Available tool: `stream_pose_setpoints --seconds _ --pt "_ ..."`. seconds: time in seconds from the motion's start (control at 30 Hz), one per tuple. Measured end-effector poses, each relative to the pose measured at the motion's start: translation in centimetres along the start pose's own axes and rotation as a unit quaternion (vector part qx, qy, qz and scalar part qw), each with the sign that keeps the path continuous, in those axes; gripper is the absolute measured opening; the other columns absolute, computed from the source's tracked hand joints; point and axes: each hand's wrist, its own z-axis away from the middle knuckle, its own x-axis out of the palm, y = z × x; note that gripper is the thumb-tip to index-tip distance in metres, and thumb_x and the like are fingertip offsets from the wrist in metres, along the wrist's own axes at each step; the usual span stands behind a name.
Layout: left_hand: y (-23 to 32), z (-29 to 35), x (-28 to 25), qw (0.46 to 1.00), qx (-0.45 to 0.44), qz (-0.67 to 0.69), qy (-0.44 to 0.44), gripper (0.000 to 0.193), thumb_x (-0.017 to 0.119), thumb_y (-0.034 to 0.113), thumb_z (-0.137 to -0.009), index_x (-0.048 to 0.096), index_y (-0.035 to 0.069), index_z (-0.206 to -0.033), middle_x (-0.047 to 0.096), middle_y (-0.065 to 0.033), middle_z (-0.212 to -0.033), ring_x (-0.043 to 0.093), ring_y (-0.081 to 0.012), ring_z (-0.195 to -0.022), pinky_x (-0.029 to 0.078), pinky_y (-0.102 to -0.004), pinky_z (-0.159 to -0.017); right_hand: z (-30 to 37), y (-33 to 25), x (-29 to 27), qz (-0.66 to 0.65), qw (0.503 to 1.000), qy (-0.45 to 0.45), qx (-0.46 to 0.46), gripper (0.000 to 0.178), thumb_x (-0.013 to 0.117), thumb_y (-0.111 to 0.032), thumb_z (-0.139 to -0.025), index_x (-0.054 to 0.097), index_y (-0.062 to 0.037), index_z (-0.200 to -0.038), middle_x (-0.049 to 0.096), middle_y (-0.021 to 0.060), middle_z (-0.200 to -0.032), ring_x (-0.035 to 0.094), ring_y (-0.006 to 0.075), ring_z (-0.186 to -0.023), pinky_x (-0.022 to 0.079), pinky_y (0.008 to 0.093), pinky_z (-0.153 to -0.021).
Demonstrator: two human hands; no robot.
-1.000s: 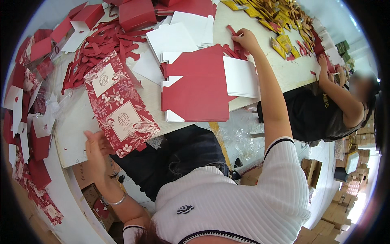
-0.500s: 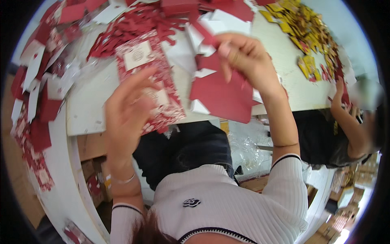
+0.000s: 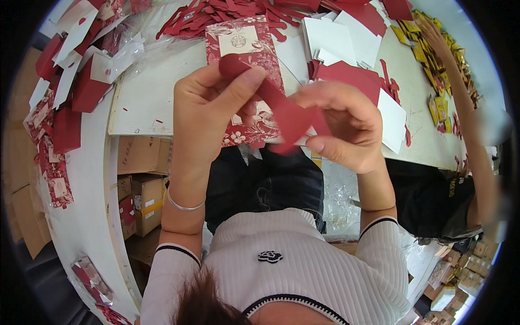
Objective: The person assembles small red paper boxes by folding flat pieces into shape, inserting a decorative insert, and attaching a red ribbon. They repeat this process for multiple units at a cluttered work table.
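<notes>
Between my two hands, a dark red paper strip [image 3: 281, 111] is stretched and bent above the near edge of the table. My left hand [image 3: 203, 105] pinches its upper end between thumb and fingers. The fingers of my right hand [image 3: 346, 122] curl round the other end, slightly blurred by motion. Beneath the strip lies a long red floral-patterned paper packet [image 3: 268, 49] with cream labels, its lower part partly covered by my hands.
Red strips [image 3: 211, 19] are heaped at the back. White cards [image 3: 327, 40] and red folded sheets [image 3: 352, 76] lie to the right. Yellow packets [image 3: 433, 65] spread beyond, where a co-worker's arm [image 3: 452, 76] reaches. Red boxes [image 3: 89, 92] crowd the left; cardboard boxes [image 3: 147, 200] stand below.
The right hand has brought the red strip nearer from over the white cards and red sheets. My left hand, which was spread over the patterned packet, now grips the strip's end.
</notes>
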Motion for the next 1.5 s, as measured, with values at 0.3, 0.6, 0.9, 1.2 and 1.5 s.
stream_pose_setpoints --seconds 0.3,0.6,0.9,1.2,1.5 --pt "-0.7 0.9 1.4 0.980 0.174 -0.092 0.027 0.017 0.059 0.006 -0.083 0.059 -0.003 -0.098 0.062 -0.0045 -0.078 0.056 -0.0046 -0.063 0.044 -0.0160 -0.048 -0.5 0.4 0.6 0.221 0.972 -0.040 -0.068 0.017 0.065 -0.018 -0.076 0.063 -0.0012 -0.078 0.039 0.0055 -0.073 0.040 0.0147 -0.064 0.032 0.0251 -0.055" --pt "-0.2 2.1 0.7 0.993 0.112 -0.022 -0.040 0.021 0.049 0.011 -0.089 0.057 -0.006 -0.098 0.061 -0.0080 -0.079 0.058 -0.0094 -0.064 0.051 -0.0214 -0.057 -0.7 1.4 0.6 0.159 0.977 -0.004 0.141 0.022 0.062 -0.018 -0.080 0.062 0.0008 -0.069 0.038 0.0032 -0.067 0.037 0.0122 -0.061 0.031 0.0254 -0.054" --pt "-0.8 1.8 0.3 0.981 0.168 -0.096 -0.014 0.012 0.060 -0.004 -0.078 0.062 -0.005 -0.090 0.061 -0.0099 -0.084 0.057 -0.0088 -0.069 0.048 -0.0175 -0.057 -0.8 1.1 0.9 0.235 0.968 0.028 0.086 0.018 0.064 -0.016 -0.078 0.060 0.0015 -0.081 0.046 0.0054 -0.072 0.045 0.0139 -0.068 0.037 0.0262 -0.061" --pt "-2.1 3.9 -0.1 0.983 0.177 -0.005 -0.040 0.017 0.067 -0.008 -0.069 0.061 -0.003 -0.085 0.057 -0.0064 -0.085 0.053 -0.0065 -0.069 0.044 -0.0160 -0.058 0.4 0.1 2.1 0.222 0.975 -0.007 0.023 0.015 0.060 0.004 -0.075 0.060 0.0033 -0.090 0.062 0.0101 -0.082 0.058 0.0167 -0.069 0.046 0.0247 -0.061" --pt "-2.7 1.7 -7.4 0.981 -0.113 -0.155 0.008 0.026 0.055 0.025 -0.086 0.057 -0.001 -0.090 0.060 -0.0063 -0.085 0.056 -0.0069 -0.073 0.047 -0.0209 -0.063 -4.8 4.8 -2.8 0.386 0.922 0.015 0.031 0.010 0.057 0.000 -0.078 0.059 0.0026 -0.087 0.059 0.0088 -0.079 0.055 0.0165 -0.069 0.044 0.0249 -0.062"
